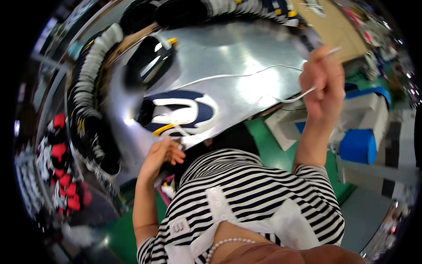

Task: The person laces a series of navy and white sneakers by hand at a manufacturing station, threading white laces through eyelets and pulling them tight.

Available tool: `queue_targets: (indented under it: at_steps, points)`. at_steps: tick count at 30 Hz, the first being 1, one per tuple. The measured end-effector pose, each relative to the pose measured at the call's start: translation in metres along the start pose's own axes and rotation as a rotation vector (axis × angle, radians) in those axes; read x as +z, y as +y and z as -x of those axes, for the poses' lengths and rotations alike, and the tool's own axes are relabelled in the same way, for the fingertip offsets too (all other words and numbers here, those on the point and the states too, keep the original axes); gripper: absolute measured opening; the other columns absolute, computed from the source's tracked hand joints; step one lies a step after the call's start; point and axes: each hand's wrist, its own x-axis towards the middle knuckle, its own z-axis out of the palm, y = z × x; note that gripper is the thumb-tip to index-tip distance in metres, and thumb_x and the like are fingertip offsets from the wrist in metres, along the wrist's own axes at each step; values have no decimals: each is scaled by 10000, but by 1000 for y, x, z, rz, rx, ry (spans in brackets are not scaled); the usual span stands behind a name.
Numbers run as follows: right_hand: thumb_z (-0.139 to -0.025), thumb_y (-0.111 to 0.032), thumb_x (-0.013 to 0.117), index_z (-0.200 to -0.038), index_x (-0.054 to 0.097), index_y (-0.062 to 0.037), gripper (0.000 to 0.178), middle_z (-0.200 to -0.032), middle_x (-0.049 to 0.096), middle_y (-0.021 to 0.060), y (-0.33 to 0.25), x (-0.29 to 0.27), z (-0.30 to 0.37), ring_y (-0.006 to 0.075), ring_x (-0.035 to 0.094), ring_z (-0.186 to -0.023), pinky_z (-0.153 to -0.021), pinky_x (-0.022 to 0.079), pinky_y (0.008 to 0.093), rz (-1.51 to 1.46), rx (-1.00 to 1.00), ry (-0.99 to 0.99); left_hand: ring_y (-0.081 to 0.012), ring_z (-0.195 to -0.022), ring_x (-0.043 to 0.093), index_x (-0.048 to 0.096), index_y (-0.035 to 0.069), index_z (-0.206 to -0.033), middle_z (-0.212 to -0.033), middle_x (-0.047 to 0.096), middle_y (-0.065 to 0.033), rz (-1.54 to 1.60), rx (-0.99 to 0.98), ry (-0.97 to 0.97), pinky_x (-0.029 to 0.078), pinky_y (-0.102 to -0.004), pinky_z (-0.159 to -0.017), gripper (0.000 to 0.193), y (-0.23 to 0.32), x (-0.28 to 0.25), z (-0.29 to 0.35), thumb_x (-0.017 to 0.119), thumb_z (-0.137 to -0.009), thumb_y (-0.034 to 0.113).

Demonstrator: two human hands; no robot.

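Note:
My right hand (pixel 323 83) is raised off the table's right side, its fingers closed on a white shoelace (pixel 237 75). The lace runs left across the metal table and also loops below the hand; a short end sticks out past the fingertips. A navy, white and yellow shoe upper (pixel 204 108) lies on its side near the table's front edge. Just below it is my left hand (pixel 163 155), fingers loosely bent and apart, with nothing visible in them. Another dark upper (pixel 154 61) with white and yellow parts lies behind, blurred.
Long rows of nested shoe uppers (pixel 90 79) curve along the left and far edges of the shiny metal table (pixel 220 48). A brown cardboard sheet (pixel 338 31) lies at the far right. Red and white pieces (pixel 61 163) are stacked at the left. A blue-and-white machine (pixel 358 145) stands at the right.

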Motion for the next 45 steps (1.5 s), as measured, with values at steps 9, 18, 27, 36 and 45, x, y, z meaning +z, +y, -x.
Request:
queue_targets:
  at_steps: [9,18,27,36,45]
  points:
    - [-941,-148,629,-1003,601,-43,125,-795,625,11,202,31,44,6,382,-496,-433,239,171,95,701,-5,-351,-979,628,635,-5,-1096,-1108,643,-180,-1279,665,626,493,-379,-864,248,71,16,3,634,-907,155]
    - [-932,-121,618,-1090,629,-3,197,-805,649,-2,215,31,37,14,448,-594,-542,351,163,367,520,55,-263,-1369,392,330,-49,-1451,-1462,411,-216,306,-48,-243,311,-364,-1139,814,67,18,-72,335,-986,618]
    - [-877,-52,676,-1170,511,-4,340,-878,696,74,195,42,32,108,659,-814,-705,499,223,380,462,37,-224,-1263,490,485,-71,-1326,-1308,555,-165,455,204,121,359,-338,-1098,548,63,64,-57,482,-1018,382]
    - [-871,-7,678,-1053,459,-18,285,-844,692,96,192,48,32,131,680,-803,-712,525,233,657,474,-84,-155,-935,653,658,-7,-1108,-1010,694,-81,320,383,245,509,-274,-849,280,59,65,-49,624,-951,222]
    - [-874,-120,697,-1040,504,-12,276,-829,693,117,177,53,33,156,650,-722,-647,495,278,740,442,-175,-144,-873,669,683,-5,-1041,-960,704,-66,280,482,394,520,-264,-797,208,55,68,-54,683,-899,147]
